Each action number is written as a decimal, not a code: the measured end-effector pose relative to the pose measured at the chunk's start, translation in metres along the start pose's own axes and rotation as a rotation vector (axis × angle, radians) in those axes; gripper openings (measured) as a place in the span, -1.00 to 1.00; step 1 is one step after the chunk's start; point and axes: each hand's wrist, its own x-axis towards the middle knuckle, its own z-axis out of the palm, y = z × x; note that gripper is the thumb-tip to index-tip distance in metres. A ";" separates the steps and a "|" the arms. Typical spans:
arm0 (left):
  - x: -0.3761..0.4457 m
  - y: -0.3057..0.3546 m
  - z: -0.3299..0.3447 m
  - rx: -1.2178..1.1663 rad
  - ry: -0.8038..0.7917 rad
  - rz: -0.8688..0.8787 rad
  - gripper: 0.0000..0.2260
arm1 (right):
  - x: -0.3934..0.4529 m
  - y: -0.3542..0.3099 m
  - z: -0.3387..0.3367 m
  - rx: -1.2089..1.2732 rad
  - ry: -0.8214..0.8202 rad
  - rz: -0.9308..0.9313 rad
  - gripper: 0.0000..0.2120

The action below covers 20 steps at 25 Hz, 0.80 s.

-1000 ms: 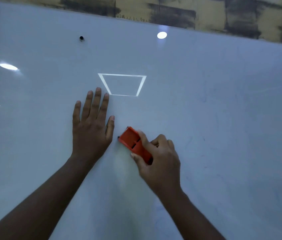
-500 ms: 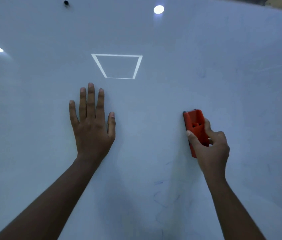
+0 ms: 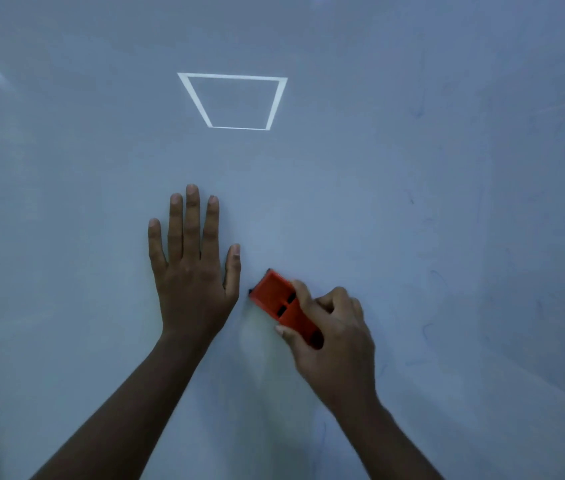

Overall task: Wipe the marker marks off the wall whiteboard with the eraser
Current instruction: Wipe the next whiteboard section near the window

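Orange eraser (image 3: 279, 299) in right-hand grip (image 3: 334, 337), on whiteboard (image 3: 412, 237)

The flat left hand (image 3: 192, 271) lies just beside the eraser (image 3: 283, 304), blocking the way leftward. The whiteboard (image 3: 447, 202) lies open above and to the right.

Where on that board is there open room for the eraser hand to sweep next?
Widest bare stretch: the whiteboard to the right of the right hand, carrying only faint marker traces. Also free: the band between the left hand fingertips and the square light reflection above. Crowded: the narrow gap between the left thumb and the orange eraser.
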 end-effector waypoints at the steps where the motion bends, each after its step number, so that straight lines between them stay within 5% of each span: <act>1: -0.007 0.000 0.000 0.000 -0.001 0.005 -0.41 | 0.008 0.005 -0.005 0.004 0.025 0.034 -0.37; 11: -0.066 0.005 0.002 -0.013 -0.036 0.001 -0.40 | -0.018 0.080 -0.029 0.308 0.290 0.637 -0.35; 14: -0.079 0.009 0.002 -0.013 -0.041 -0.015 -0.40 | -0.034 0.061 -0.011 0.282 0.282 0.566 -0.36; 20: -0.102 0.012 0.004 -0.017 -0.074 -0.011 -0.39 | -0.104 0.008 0.035 0.098 -0.001 0.218 -0.33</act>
